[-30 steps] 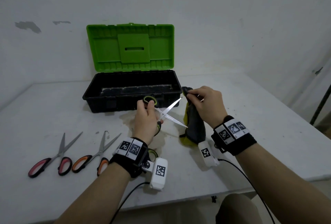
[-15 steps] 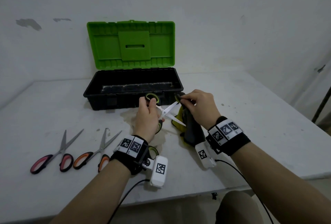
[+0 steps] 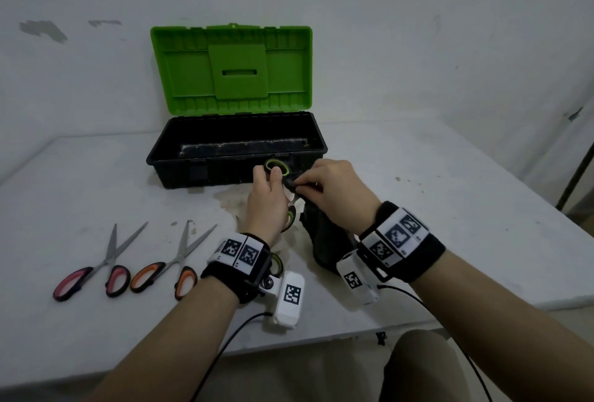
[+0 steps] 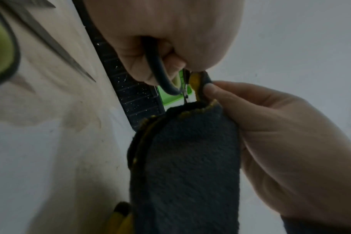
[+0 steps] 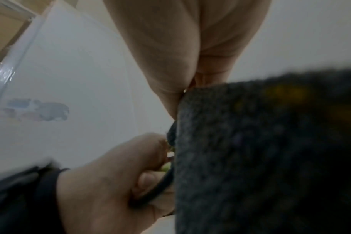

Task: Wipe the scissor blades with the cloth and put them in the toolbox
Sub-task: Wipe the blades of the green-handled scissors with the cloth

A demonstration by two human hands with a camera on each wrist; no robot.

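Observation:
My left hand [image 3: 269, 191] grips the green-handled scissors [image 3: 276, 167] by the handles, just in front of the toolbox. One handle loop [image 4: 157, 69] runs through its curled fingers. My right hand [image 3: 324, 186] pinches the dark grey cloth [image 3: 324, 241] around the blades close to the pivot. The blades are hidden under the cloth [image 4: 186, 166] and the fingers. The rest of the cloth [image 5: 260, 150] hangs down to the table. The black toolbox [image 3: 199, 173] stands open and looks empty, its green lid [image 3: 231, 70] upright.
Pink-handled scissors [image 3: 90, 269] and orange-handled scissors [image 3: 164, 269] lie on the white table [image 3: 434, 192] at the left. Another green-handled pair [image 4: 2, 52] lies under my left wrist. The wall stands right behind the toolbox. The table's front edge is near my forearms.
My right hand has slid the cloth left along the blades towards the handles. The open blades seen earlier are now covered. The left hand has stayed almost still.

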